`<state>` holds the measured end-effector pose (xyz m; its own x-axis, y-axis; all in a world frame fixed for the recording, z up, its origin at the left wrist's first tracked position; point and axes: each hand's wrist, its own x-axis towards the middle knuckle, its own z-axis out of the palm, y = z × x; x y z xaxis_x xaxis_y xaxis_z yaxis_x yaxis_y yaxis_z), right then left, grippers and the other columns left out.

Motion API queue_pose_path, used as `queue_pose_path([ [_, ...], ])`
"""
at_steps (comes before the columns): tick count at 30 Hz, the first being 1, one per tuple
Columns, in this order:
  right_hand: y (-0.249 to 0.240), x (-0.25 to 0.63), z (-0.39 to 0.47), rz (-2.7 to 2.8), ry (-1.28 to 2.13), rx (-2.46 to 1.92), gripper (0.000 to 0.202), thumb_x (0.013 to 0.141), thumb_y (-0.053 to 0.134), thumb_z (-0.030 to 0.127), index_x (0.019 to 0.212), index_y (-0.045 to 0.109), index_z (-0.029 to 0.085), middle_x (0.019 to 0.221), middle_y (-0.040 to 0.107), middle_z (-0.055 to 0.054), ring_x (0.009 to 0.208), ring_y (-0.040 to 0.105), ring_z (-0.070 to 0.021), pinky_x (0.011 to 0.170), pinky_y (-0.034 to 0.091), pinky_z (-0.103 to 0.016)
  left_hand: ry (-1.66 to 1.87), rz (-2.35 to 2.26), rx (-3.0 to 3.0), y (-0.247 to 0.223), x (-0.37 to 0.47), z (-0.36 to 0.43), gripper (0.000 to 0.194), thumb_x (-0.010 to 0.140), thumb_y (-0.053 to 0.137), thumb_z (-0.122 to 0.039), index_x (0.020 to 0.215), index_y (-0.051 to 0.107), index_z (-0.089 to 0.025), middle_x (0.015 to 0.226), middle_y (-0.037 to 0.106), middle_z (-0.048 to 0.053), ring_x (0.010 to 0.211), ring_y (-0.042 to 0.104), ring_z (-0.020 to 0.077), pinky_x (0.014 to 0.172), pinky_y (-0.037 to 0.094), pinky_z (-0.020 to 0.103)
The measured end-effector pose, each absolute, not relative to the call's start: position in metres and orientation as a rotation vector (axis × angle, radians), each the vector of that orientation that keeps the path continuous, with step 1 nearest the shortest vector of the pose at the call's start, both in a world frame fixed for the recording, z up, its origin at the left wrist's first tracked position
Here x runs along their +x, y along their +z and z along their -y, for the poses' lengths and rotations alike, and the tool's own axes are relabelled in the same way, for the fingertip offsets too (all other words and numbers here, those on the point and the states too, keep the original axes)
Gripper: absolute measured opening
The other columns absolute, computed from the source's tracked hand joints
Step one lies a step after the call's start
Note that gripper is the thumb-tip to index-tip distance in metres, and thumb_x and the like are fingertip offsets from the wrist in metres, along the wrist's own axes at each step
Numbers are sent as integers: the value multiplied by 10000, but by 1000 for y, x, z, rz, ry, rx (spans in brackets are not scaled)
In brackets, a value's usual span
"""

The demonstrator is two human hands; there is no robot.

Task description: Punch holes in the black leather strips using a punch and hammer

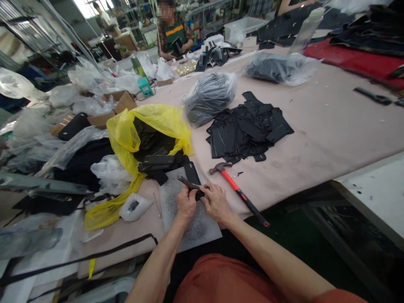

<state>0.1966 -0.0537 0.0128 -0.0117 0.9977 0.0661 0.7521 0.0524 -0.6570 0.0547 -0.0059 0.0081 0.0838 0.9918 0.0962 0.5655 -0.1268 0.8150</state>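
My left hand [186, 203] and my right hand [217, 203] are close together above a white, grey-speckled board [206, 233]. Both are closed on a small dark flat piece [188, 183], held tilted between the fingertips; its exact kind is unclear. Just beyond the fingers, a black strap-like piece [191, 171] lies on the board's far edge. A claw hammer [232, 182] with a red and black handle rests to the right of my right hand. Left of the board are a thin metal rod [157, 205] and a small white bag [135, 207] with dark bits inside.
A yellow plastic bag [124, 130] of dark pieces stands ahead on the left. Beyond the hammer is a pile of black flat pieces [249, 126], with a filled clear bag [210, 97] behind it. A person [173, 33] works across the table. The table edge runs along the right.
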Motion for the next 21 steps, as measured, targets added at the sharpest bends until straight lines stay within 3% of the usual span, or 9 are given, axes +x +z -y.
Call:
queue_pose_path([
  [3, 14, 198, 52, 1775, 637, -1760, 425, 821, 585, 200, 1242, 561, 249, 1234, 547, -88, 1117, 473, -251, 956, 325, -413, 972, -1617, 1558, 12, 47, -2, 197, 878, 515, -292, 919, 664, -171, 840, 735, 45, 751, 689, 174, 698, 543, 280],
  [10, 25, 195, 39, 1768, 680, -1853, 474, 765, 581, 177, 1230, 500, 214, 1175, 570, -98, 1097, 480, -267, 924, 337, -401, 1001, -1584, 1619, 11, 29, 2, 184, 865, 529, -265, 935, 676, -179, 898, 738, 46, 828, 691, 185, 768, 547, 300],
  [16, 36, 185, 24, 1848, 643, -1910, 535, 765, 652, 335, 1246, 474, 186, 1150, 528, -129, 1083, 474, -293, 888, 367, -411, 1030, -1574, 1628, 7, 27, 3, 171, 865, 517, -229, 936, 669, -195, 895, 734, 30, 822, 686, 177, 771, 546, 305],
  [21, 34, 180, 39, 1851, 596, -1869, 283, 794, 634, 248, 1068, 572, 213, 1073, 536, -90, 1017, 504, -250, 851, 394, -366, 1041, -1559, 1623, 3, 26, 5, 169, 866, 514, -213, 936, 668, -201, 894, 734, 27, 823, 686, 173, 766, 544, 298],
])
